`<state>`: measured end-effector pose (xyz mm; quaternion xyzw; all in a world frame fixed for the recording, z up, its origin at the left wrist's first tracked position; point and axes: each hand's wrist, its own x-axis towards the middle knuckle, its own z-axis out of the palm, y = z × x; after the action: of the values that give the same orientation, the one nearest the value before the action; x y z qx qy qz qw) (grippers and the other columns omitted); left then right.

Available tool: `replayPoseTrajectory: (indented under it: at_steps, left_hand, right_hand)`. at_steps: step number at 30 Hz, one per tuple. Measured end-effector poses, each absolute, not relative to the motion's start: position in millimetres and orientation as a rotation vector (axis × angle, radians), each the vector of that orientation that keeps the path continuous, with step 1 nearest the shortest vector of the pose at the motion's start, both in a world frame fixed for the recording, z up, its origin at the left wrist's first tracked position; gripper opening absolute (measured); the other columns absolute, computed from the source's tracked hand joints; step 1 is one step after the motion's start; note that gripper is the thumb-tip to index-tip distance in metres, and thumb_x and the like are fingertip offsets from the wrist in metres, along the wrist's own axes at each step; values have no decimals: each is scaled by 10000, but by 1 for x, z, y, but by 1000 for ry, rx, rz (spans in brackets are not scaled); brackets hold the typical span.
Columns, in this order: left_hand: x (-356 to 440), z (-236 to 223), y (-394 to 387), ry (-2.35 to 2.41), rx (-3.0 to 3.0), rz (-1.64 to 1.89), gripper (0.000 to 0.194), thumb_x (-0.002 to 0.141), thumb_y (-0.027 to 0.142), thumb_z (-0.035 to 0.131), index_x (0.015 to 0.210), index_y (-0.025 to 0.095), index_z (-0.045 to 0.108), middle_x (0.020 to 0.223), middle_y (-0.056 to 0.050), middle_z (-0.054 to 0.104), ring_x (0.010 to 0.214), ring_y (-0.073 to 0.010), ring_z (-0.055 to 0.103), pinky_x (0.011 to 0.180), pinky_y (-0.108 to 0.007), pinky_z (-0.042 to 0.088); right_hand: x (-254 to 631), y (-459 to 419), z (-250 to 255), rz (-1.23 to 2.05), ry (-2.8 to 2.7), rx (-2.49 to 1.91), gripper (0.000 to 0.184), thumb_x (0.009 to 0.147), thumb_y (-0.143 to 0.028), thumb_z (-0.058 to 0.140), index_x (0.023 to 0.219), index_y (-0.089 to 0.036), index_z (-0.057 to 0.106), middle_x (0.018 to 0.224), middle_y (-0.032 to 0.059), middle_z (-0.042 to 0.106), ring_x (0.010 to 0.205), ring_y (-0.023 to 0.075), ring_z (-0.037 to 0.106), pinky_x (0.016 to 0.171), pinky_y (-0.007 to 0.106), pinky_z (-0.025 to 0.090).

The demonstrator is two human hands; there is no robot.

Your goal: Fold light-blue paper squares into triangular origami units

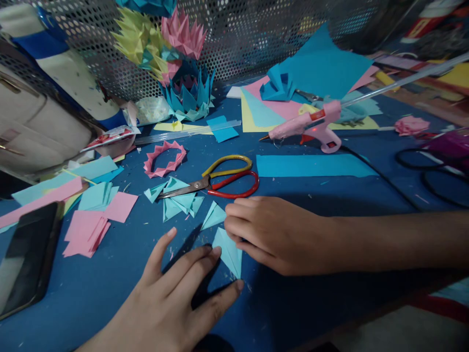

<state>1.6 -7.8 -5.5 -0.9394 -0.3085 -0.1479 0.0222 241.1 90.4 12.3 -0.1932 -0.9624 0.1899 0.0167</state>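
A light-blue folded paper (228, 252), kite-like in shape, lies on the blue table between my hands. My left hand (183, 293) has its fingers spread, with fingertips at the paper's left edge and lower point. Curled over the upper right edge of the same paper is my right hand (273, 234), its fingers closed and their tips partly hidden. Just above, a small light-blue folded triangle (213, 216) lies by the right knuckles. Scissors (205, 184) with one yellow and one red handle rest across a pile of similar folded triangles (179, 201).
A pink glue gun (306, 127) with a cord stands behind a blue paper strip (311, 166). A pink folded-paper ring (165, 159), pink paper squares (88, 232) and a phone (31, 259) lie leftward. Paper flowers (190, 95) stand against a perforated metal panel (242, 44).
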Motion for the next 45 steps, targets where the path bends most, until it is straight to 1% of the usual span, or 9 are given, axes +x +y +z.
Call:
replayPoseTrajectory:
  at_steps: [2, 6, 9, 18, 27, 33, 37, 40, 45]
  left_hand:
    - [1, -6, -7, -942, -2911, -442, 588, 1054, 595, 172, 1394, 335, 575, 1152, -70, 669, 1239, -245, 524, 1199, -589, 31]
    - [2, -9, -5, -925, -2920, -399, 657, 1024, 658, 236, 1458, 247, 509, 1143, -75, 669, 1193, -248, 528, 1198, -594, -27]
    - [3, -12, -4, -940, -2906, -418, 700, 1023, 663, 188, 1462, 219, 505, 1144, -78, 669, 1177, -248, 523, 1197, -602, -28]
    - [6, -12, -6, -977, -2895, -454, 669, 1044, 619, 151, 1433, 239, 542, 1133, -69, 666, 1172, -238, 525, 1202, -597, -7]
    - [5, -10, -9, -993, -2875, -517, 614, 1054, 590, 154, 1325, 326, 638, 1106, -74, 666, 1187, -243, 558, 1195, -600, 92]
    - [-1, -4, -6, -935, -2891, -465, 595, 1055, 581, 138, 1360, 368, 602, 1153, -72, 667, 1204, -240, 556, 1198, -589, 61]
    - [-3, 1, -3, -742, -2931, -234, 557, 1040, 621, 226, 1450, 366, 504, 1205, -88, 665, 1222, -250, 554, 1207, -548, 17]
    - [-3, -2, -5, -875, -2873, -374, 539, 1065, 555, 133, 1466, 409, 462, 1179, -77, 667, 1214, -248, 563, 1192, -586, 62]
    - [-2, -6, -8, -884, -2902, -365, 613, 1053, 593, 201, 1466, 254, 502, 1196, -100, 668, 1243, -262, 527, 1202, -587, 8]
  right_hand:
    - [241, 91, 12, 593, -2982, -608, 110, 957, -216, 493, 965, -143, 575, 969, 70, 586, 815, 200, 512, 687, 327, 382]
    - [241, 91, 13, 567, -2998, -580, 97, 945, -199, 503, 944, -136, 577, 949, 76, 585, 806, 201, 512, 676, 326, 380]
    - [241, 91, 13, 559, -2999, -570, 90, 940, -194, 504, 939, -139, 575, 945, 71, 579, 811, 202, 516, 678, 330, 388]
    - [241, 88, 11, 444, -3017, -539, 57, 882, -165, 531, 927, -156, 566, 960, 80, 588, 831, 231, 509, 689, 355, 394]
    - [242, 90, 10, 419, -3009, -490, 72, 903, -164, 506, 924, -157, 574, 965, 85, 585, 784, 211, 478, 652, 345, 364]
    - [242, 92, 12, 428, -3018, -474, 92, 924, -178, 486, 948, -150, 570, 976, 90, 596, 799, 213, 498, 637, 334, 334]
    - [242, 92, 12, 429, -3030, -478, 106, 942, -191, 476, 959, -146, 570, 978, 91, 596, 803, 214, 505, 643, 331, 334]
    - [242, 92, 12, 430, -3032, -480, 102, 943, -192, 483, 964, -147, 572, 984, 86, 594, 804, 211, 505, 644, 328, 337]
    - [242, 92, 13, 425, -3019, -469, 100, 932, -178, 492, 954, -142, 583, 978, 88, 597, 790, 203, 501, 638, 322, 334]
